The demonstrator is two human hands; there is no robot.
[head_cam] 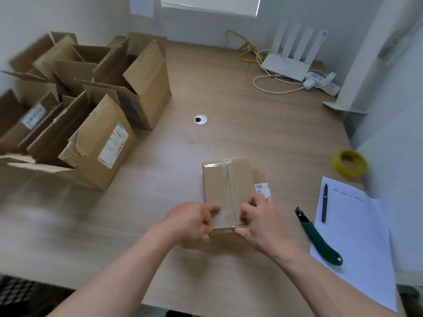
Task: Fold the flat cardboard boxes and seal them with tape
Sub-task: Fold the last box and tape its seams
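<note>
Small box [225, 191] flaps closed, taped; left hand [192, 221], right hand [258, 219] fingers curled, gripping near end.

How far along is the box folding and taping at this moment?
Done: the small box on the table is folded shut, with clear tape along its centre seam. In hand: the left hand and right hand pinch its near end, apparently pressing the tape down. Left: the boxes on the left stand with flaps open.

Soft daylight from window [210, 5]; edges blurred, wide-angle warped.
</note>
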